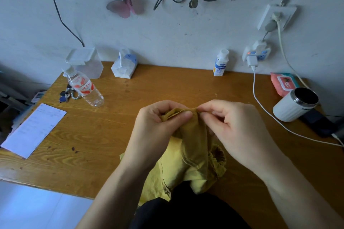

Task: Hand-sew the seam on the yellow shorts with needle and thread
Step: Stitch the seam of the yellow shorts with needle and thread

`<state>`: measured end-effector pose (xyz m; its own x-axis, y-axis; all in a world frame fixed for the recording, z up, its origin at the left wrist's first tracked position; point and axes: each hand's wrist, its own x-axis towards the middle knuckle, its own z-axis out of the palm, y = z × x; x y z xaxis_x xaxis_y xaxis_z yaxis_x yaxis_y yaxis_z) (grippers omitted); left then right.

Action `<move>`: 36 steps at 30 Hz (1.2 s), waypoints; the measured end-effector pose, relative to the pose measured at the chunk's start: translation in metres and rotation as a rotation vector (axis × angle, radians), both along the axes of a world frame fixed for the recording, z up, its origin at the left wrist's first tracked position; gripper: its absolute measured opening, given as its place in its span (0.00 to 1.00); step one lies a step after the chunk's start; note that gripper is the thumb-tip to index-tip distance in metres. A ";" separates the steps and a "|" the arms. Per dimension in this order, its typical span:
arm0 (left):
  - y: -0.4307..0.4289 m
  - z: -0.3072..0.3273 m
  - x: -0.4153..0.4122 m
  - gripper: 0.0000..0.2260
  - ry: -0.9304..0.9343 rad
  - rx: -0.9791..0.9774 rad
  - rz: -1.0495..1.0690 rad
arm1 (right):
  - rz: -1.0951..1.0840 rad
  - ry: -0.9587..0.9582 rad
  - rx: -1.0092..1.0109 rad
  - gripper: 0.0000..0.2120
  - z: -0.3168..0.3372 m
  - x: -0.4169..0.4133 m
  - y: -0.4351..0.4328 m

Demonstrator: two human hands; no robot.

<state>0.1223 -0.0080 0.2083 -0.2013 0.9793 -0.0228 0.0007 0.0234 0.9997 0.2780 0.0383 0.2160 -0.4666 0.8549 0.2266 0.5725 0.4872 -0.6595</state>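
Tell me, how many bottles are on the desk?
2: a clear water bottle at the left beside the keys, and a small white bottle upright at the back against the wall.

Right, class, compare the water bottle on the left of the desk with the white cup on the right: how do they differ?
The water bottle is clear plastic with a red-and-white label; the white cup is opaque with a metal rim. The bottle is capped; the cup is open, its inside dark. The bottle is slimmer, the cup squatter. Both stand on the wooden desk.
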 end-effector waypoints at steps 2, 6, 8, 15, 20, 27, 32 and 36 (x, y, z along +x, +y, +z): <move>0.000 0.001 -0.003 0.02 -0.056 -0.014 -0.028 | 0.049 0.087 -0.144 0.07 0.000 0.003 0.004; 0.001 0.003 -0.007 0.02 -0.086 -0.044 -0.059 | 0.096 0.270 -0.472 0.08 0.001 0.010 0.014; 0.002 0.002 -0.008 0.03 -0.094 -0.063 -0.072 | 0.133 0.329 -0.589 0.06 0.003 0.013 0.016; 0.002 0.002 -0.005 0.03 -0.176 -0.108 -0.131 | 0.285 0.501 -0.874 0.05 0.002 0.020 0.023; 0.004 0.000 -0.002 0.03 -0.219 -0.142 -0.145 | 0.340 0.568 -0.972 0.07 -0.004 0.021 0.026; 0.007 -0.006 0.002 0.04 -0.261 -0.175 -0.142 | 0.338 0.590 -0.970 0.07 -0.012 0.020 0.026; 0.007 -0.009 0.007 0.05 -0.235 -0.219 -0.155 | 0.316 0.565 -0.860 0.05 -0.016 0.018 0.021; 0.006 -0.012 0.009 0.04 -0.246 -0.219 -0.128 | 0.269 0.557 -0.725 0.04 -0.021 0.015 0.016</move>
